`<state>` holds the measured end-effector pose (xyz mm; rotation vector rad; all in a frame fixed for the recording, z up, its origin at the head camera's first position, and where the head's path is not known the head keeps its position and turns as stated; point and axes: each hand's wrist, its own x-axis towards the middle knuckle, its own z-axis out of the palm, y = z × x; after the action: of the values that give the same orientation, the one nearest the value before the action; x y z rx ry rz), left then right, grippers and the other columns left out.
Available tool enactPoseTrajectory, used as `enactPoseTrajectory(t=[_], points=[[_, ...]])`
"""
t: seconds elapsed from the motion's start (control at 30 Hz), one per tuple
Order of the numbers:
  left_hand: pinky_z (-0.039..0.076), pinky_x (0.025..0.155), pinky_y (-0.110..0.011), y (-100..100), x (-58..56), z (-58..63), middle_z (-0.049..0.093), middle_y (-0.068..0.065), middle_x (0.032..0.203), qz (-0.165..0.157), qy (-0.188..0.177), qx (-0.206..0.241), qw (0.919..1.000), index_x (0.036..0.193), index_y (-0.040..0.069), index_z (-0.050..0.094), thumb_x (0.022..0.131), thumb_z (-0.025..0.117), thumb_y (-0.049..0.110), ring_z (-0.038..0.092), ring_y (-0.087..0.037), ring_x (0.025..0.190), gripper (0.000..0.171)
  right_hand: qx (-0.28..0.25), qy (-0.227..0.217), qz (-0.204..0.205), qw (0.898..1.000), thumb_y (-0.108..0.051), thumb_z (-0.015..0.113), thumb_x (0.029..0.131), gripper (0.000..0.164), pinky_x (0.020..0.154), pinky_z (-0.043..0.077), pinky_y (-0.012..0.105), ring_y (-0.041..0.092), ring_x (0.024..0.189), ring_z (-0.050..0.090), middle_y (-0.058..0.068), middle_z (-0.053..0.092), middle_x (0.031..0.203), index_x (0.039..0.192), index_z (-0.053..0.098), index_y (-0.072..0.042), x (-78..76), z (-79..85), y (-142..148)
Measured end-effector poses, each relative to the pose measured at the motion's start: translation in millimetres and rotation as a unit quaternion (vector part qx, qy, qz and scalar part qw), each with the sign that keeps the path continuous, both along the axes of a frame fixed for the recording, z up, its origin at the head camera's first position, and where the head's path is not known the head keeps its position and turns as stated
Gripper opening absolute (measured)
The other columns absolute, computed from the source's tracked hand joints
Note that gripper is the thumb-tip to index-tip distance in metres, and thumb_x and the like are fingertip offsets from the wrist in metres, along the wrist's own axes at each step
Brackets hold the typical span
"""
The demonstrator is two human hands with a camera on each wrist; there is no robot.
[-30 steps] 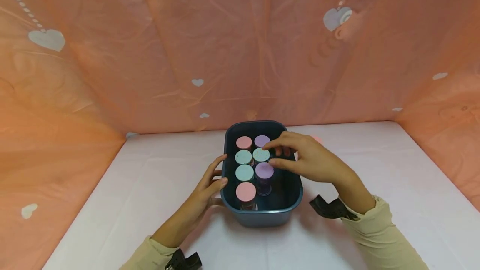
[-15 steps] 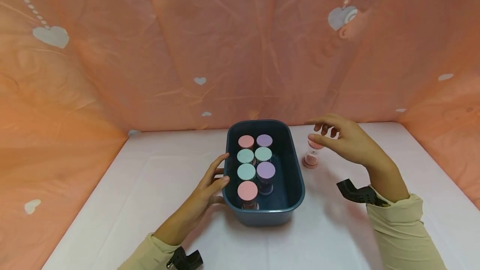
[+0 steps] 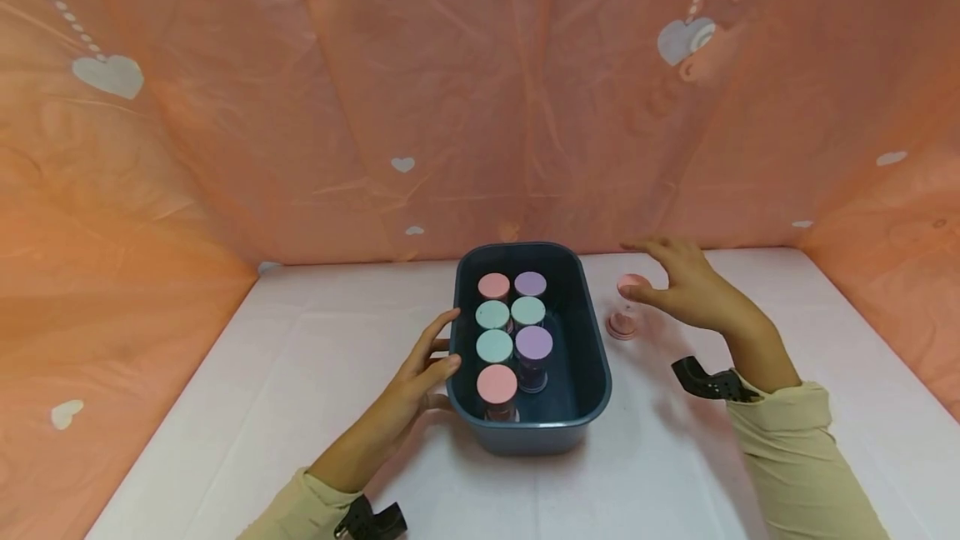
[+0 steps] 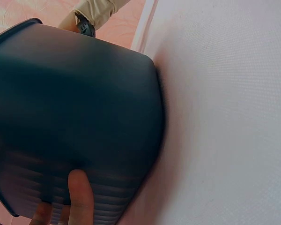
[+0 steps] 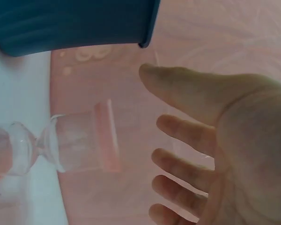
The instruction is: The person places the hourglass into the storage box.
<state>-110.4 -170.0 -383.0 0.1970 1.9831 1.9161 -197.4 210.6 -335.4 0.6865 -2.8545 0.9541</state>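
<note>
A dark blue plastic bin (image 3: 532,438) stands on the table. Upright sand timers with pink, mint and purple caps fill its left and middle part, such as a purple-capped sand timer (image 3: 533,345) and a pink-capped sand timer (image 3: 497,384). My left hand (image 3: 417,373) rests its extended fingers against the bin's left wall. To the right of the bin, a pink sand timer (image 3: 622,325) stands upright on the cloth. Fingers spread and holding nothing, my right hand (image 3: 686,286) hovers beside its top. In the right wrist view, the timer's clear glass (image 5: 75,140) shows apart from the fingers.
White cloth (image 3: 315,407) covers the table. An orange-pink sheet with heart prints (image 3: 480,107) hangs along the back and sides. The bin's right part shows bare floor (image 3: 572,373).
My right hand has left the timers inside the bin and moved right, over to the pink sand timer outside, its fingers spreading wider. My left hand stays at the bin's wall.
</note>
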Motion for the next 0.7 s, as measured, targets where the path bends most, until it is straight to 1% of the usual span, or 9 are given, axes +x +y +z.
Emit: enactPoseTrajectory(t=[0.07,0.13,0.2,0.3,0.4,0.5,0.7], points=[[0.051,0.093,-0.056,0.1,0.1,-0.1,0.03,-0.016,0.141,0.0,0.0,0.0,1.0,0.151,0.045,0.027,0.101,0.05,0.033,0.041,-0.042,0.13,0.056,0.001,-0.009,0.0,1.0,-0.029,0.072,0.09,0.061,0.107,0.026,0.065,0.046,0.134,0.033,0.026,0.045,0.143,0.141,0.05,-0.003,-1.5,-2.4,0.7],[0.051,0.093,-0.056,0.0,0.1,-0.3,0.03,-0.017,0.141,-0.001,0.002,0.0,1.0,0.151,0.045,0.027,0.101,0.049,0.034,0.041,-0.042,0.13,0.056,-0.002,-0.029,-0.002,1.0,-0.03,0.071,0.091,0.061,0.107,0.029,0.065,0.046,0.134,0.036,0.024,0.046,0.144,0.14,0.05,-0.002,-2.5,-4.8,1.4],[0.051,0.093,-0.056,-0.1,0.4,-0.4,0.03,-0.017,0.141,-0.002,0.004,0.002,1.0,0.152,0.044,0.026,0.101,0.049,0.033,0.041,-0.042,0.13,0.057,-0.002,-0.046,-0.002,0.999,-0.031,0.07,0.092,0.061,0.106,0.034,0.065,0.044,0.131,0.041,0.022,0.048,0.145,0.141,0.049,-0.002,-3.8,-7.1,2.0],[0.051,0.093,-0.056,-0.6,0.8,-0.5,0.029,-0.018,0.142,-0.004,0.006,0.003,1.0,0.152,0.043,0.026,0.101,0.05,0.033,0.041,-0.041,0.13,0.057,0.005,-0.064,-0.003,0.998,-0.032,0.069,0.093,0.059,0.1,0.043,0.06,0.04,0.123,0.052,0.019,0.054,0.141,0.14,0.051,-0.002,-5.0,-10.6,2.2],[0.051,0.093,-0.055,-0.6,1.2,-0.2,0.029,-0.017,0.142,-0.003,0.006,0.002,1.0,0.152,0.043,0.026,0.101,0.049,0.033,0.041,-0.041,0.13,0.057,0.017,-0.071,-0.002,0.997,-0.032,0.07,0.092,0.055,0.094,0.048,0.049,0.032,0.114,0.057,0.016,0.063,0.128,0.137,0.055,-0.004,-5.9,-12.7,1.5],[0.052,0.092,-0.054,-0.2,1.4,0.0,0.03,-0.017,0.142,0.0,0.005,0.002,1.0,0.152,0.043,0.026,0.101,0.05,0.032,0.042,-0.041,0.129,0.057,0.024,-0.073,0.0,0.997,-0.033,0.071,0.091,0.053,0.088,0.048,0.042,0.028,0.108,0.058,0.012,0.066,0.117,0.135,0.058,-0.005,-6.0,-13.4,1.8],[0.052,0.091,-0.055,0.6,1.9,1.7,0.03,-0.018,0.141,-0.002,0.008,0.003,1.0,0.153,0.041,0.026,0.101,0.05,0.033,0.042,-0.039,0.128,0.058,0.03,-0.066,-0.007,0.997,-0.033,0.075,0.088,0.053,0.088,0.049,0.042,0.026,0.103,0.062,0.009,0.068,0.114,0.131,0.062,-0.006,-4.3,-13.4,7.8]])
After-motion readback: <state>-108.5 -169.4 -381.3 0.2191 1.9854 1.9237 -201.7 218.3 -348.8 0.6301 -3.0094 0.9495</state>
